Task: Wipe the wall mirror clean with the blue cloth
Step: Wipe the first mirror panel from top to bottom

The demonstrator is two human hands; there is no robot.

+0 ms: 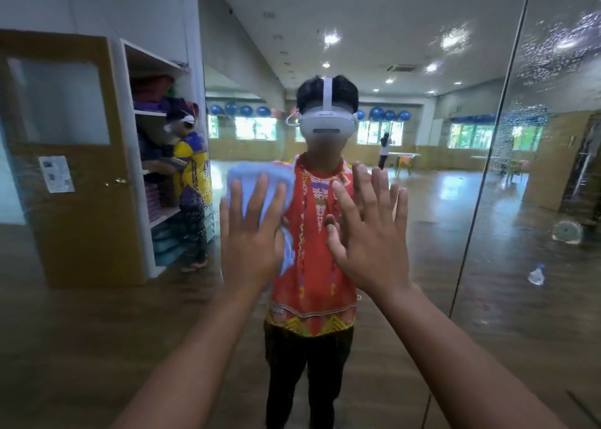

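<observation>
Mirrored glass fills most of the view, throwing back a long hall with a wooden floor, and the wall mirror (422, 217) stands straight ahead of both arms. The left grip (252, 233) is spread flat, fingers straight, pressing the blue cloth (257, 171) against the glass. The cloth bunches out above the fingertips and below the heel of that grip. The right grip (370, 233) is also spread and holds nothing. Its fingertips seem to meet their own reflection, so it probably rests on the glass.

The risk is plain: a bare palm on the mirror would likely leave prints just beside the patch being wiped. A cloth only pressed, not clutched, could also slide out from under the left grip on a fast stroke. The droplets (553, 48) lie well above and to the right of the right grip, beyond the seam (487, 184) between panels, so they could dry into marks before the cloth gets there.

To the left of the left grip the mirror soon ends at a shelf (156, 168) and a door (74, 168), so strokes that way are short. Above, below and to the right of both grips the glass offers open room.
</observation>
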